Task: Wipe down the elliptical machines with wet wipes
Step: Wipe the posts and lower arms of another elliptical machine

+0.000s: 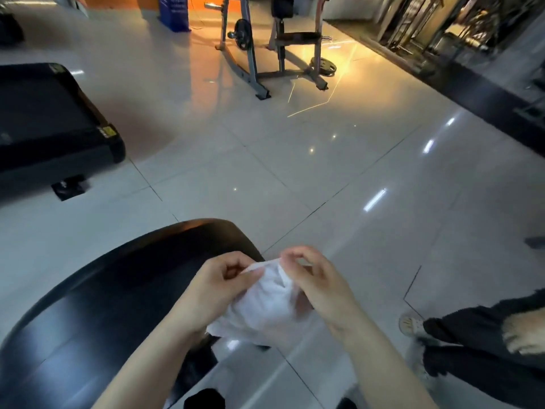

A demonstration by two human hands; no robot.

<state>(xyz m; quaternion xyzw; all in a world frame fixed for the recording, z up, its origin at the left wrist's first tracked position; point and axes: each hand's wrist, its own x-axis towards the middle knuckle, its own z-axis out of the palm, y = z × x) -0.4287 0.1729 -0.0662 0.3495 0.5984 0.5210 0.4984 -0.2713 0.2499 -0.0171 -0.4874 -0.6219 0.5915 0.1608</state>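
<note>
A white wet wipe [265, 305] hangs crumpled between both hands, low in the middle of the head view. My left hand [212, 287] pinches its upper left edge with curled fingers. My right hand [318, 284] pinches the upper right edge between thumb and fingertips. Under and left of the hands curves the glossy black housing of an elliptical machine [103, 305]. Neither the wipe nor the hands touch the housing.
A black treadmill end [53, 128] stands at the left. A grey weight bench rack [265, 54] with plates is at the far centre. Another person's dark trouser legs and sandal [413, 324] are at the lower right. Glossy white tiles [324, 178] cover the floor.
</note>
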